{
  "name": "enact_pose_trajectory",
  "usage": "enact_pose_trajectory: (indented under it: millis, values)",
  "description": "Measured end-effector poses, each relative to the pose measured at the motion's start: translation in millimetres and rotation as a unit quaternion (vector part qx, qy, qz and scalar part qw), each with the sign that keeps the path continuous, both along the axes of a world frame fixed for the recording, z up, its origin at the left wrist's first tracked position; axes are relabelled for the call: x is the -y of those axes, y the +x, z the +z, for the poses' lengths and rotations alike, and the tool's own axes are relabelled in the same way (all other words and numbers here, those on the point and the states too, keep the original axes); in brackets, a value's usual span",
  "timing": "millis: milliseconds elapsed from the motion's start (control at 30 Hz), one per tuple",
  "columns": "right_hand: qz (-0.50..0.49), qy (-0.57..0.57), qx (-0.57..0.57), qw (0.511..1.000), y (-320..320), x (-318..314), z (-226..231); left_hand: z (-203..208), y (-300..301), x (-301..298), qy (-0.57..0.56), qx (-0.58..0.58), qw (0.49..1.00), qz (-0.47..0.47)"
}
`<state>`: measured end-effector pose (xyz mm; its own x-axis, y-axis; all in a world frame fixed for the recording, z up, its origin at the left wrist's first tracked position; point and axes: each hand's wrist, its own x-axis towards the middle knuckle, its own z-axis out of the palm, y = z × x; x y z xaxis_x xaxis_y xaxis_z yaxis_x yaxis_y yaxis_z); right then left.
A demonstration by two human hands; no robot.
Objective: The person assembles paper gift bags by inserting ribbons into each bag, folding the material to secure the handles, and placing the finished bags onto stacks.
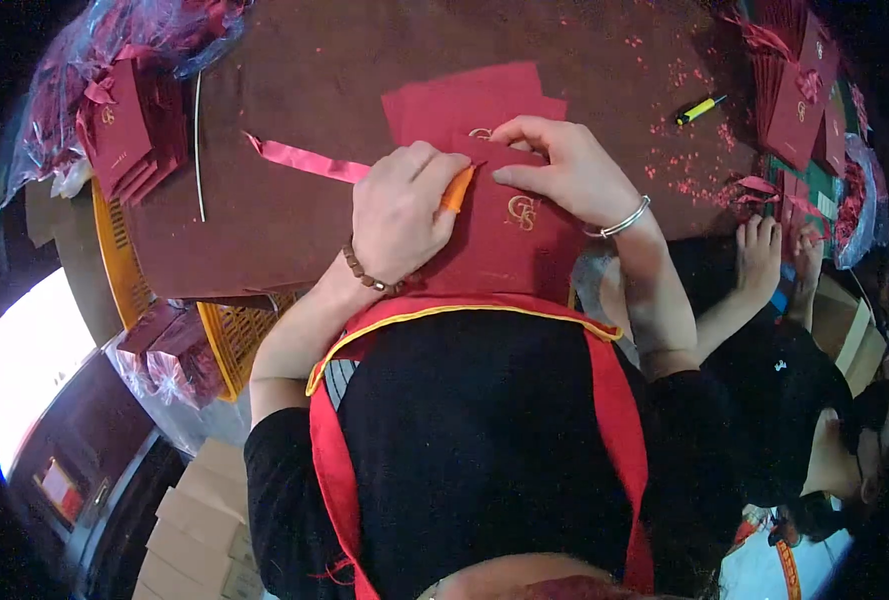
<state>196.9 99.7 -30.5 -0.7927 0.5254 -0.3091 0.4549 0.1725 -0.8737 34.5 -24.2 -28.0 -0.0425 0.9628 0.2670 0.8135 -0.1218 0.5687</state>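
A flat red paper bag (485, 245) with a gold emblem lies in front of me at the table's near edge. My left hand (400, 210), with a beaded bracelet, is closed at the bag's upper left. A pink ribbon (310, 160) runs from the left under its fingers. Something orange (457, 188) shows at its thumb; whether worn or held I cannot tell. My right hand (570, 170), with a silver bangle, pinches the bag's top edge between thumb and fingers. Beyond both hands lie more flat red bags (465, 98), partly covered.
Ribboned red bags (120, 135) stand stacked at the left, others (800, 100) at the right. A yellow cutter-like tool (700, 110) lies among pink scraps. A co-worker's hand (760, 255) is close on my right. Below the table's left side is a yellow crate (230, 345).
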Motion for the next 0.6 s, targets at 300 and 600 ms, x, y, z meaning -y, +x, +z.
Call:
enact_pose_trajectory:
  millis: [300,600]
  values:
    - [-0.011,-0.066,-0.033,0.997,1,0,-2,10,2,-9,0.02,-0.081,0.996,-0.033]
    - [-0.025,-0.083,-0.028,0.996,-2,3,-1,6,-1,-9,-0.01,-0.04,0.999,-0.021]
